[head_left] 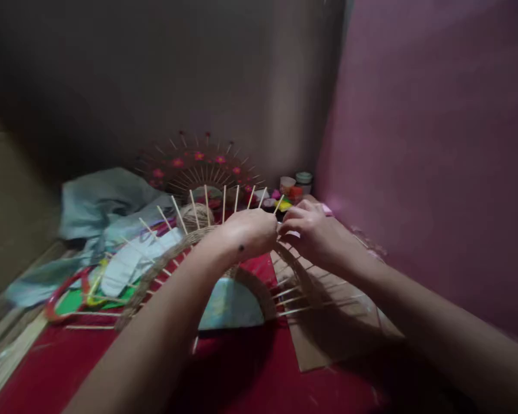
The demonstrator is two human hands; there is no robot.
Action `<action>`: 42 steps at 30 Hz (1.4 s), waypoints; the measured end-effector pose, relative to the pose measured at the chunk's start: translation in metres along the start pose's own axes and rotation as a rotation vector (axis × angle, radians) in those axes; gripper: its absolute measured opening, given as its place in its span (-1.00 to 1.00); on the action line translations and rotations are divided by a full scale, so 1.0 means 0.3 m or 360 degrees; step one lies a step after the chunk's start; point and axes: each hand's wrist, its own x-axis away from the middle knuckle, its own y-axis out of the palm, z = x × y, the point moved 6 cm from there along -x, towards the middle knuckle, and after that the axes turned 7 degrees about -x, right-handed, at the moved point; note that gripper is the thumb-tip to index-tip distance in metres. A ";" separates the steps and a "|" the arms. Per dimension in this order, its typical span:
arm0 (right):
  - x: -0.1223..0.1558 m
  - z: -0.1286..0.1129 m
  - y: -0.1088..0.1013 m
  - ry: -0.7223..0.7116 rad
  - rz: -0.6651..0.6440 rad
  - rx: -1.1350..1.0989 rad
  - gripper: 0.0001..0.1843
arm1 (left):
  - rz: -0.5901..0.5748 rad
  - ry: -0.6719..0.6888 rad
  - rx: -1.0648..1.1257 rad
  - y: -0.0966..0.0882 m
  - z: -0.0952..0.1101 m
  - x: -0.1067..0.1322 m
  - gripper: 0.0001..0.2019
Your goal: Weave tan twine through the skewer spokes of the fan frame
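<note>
A round craft piece (164, 270) of thin wooden sticks fanned out like spokes stands tilted in front of me, with jute twine woven around them in a ring. My left hand (248, 230) is closed at the top of the ring, fingers pinched near a stick. My right hand (311, 230) meets it from the right, fingers curled and pinching at the same spot. What the fingertips hold is blurred; it looks like twine. A ball of jute twine (195, 215) sits just behind the piece.
A finished stick sunburst with pink flowers (198, 164) leans on the back wall. Small jars (296, 184) stand in the corner. Grey cloth (103, 201), a red hoop (64, 287) and paper scraps lie left on the red mat (259, 374). Cardboard (328, 339) lies at right.
</note>
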 end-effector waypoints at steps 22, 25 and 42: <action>0.015 0.011 -0.006 -0.0055 0.0028 -0.0018 -0.85 | 0.0034 -0.0153 0.0167 0.008 -0.003 -0.021 -0.68; 0.014 0.009 -0.002 -0.0053 0.0017 -0.0024 -0.84 | 0.0049 -0.0149 0.0156 0.017 -0.004 -0.025 -0.69; 0.317 0.312 0.004 0.1122 0.1571 -0.2032 -0.77 | 0.0081 -0.0323 0.0159 -0.024 -0.126 0.043 -0.67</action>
